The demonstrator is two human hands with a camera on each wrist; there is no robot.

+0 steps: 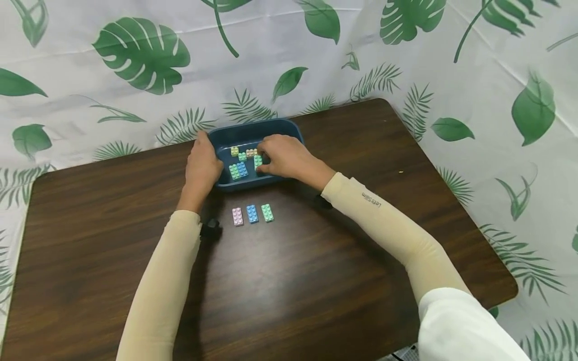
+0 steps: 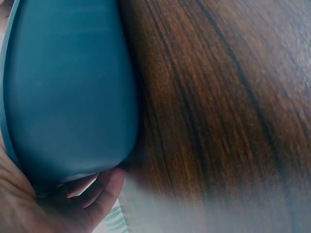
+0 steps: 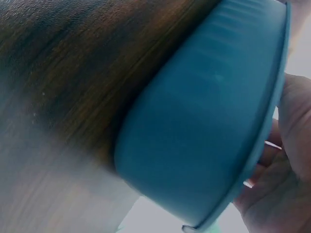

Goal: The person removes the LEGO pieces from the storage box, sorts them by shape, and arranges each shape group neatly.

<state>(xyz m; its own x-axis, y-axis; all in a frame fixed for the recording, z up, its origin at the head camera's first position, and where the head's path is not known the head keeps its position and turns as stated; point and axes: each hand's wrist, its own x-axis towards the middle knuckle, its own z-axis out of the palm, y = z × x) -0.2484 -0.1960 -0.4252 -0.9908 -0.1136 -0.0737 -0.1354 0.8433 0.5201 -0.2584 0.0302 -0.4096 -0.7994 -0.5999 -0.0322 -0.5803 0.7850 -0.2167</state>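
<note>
A dark blue plastic bin (image 1: 235,187) stands at the back of the table with several toy bricks inside. My left hand (image 1: 201,163) grips its left end; in the left wrist view the fingers (image 2: 109,189) curl round the outside of the wall. Reaching over the right side, my right hand (image 1: 286,156) pinches a light green brick (image 1: 258,161) between thumb and finger inside the bin. In the right wrist view the bin wall (image 3: 194,116) hides those fingertips. In front of the bin lie a pink brick (image 1: 238,216), a blue brick (image 1: 252,214) and a green brick (image 1: 267,212) in a row.
The brown wood-grain table (image 1: 316,281) extends on all sides of the bin. Behind it hangs a white cloth (image 1: 271,50) with green leaf prints. A tiny yellow speck (image 1: 401,172) lies on the table's right part.
</note>
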